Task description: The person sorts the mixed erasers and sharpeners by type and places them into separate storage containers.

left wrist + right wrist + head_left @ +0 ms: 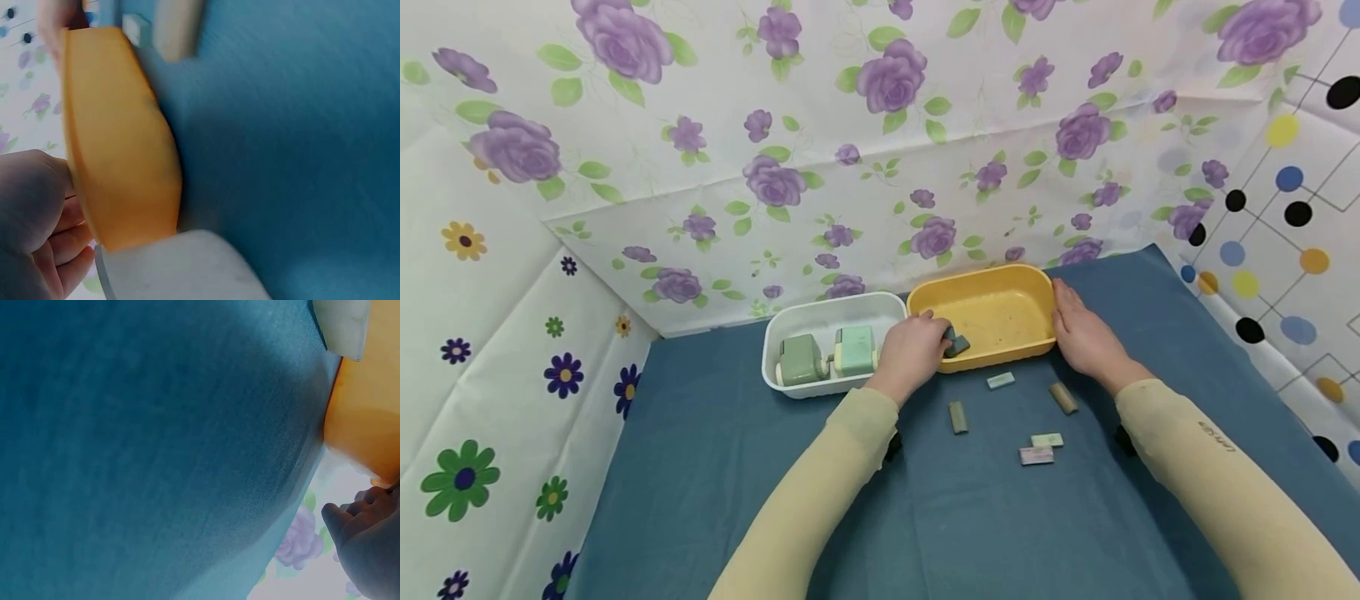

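Observation:
The yellow tray [1000, 360] stands at the back of the blue cloth. Over its left end, my left hand [913, 350] pinches a small dark grey-green block at the fingertips; another dark block [958, 345] lies just beneath, inside the tray. In the left wrist view the tray wall [122, 137] hides the ends of this hand's [37, 219] fingers. Against the tray's right end rests my right hand [1084, 335], its fingers extended along the outside. The right wrist view shows that hand [369, 531] beside the orange-yellow wall [359, 437].
A white tray [775, 343] adjoins on the left, holding a dark green boxy device [801, 358] and a mint one [854, 348]. Several eraser-like bars lie in front: pale green [1001, 381], olive [958, 417], brown [1063, 398], light green [1047, 440], pink [1036, 456]. Flowered sheeting [850, 208] rises behind.

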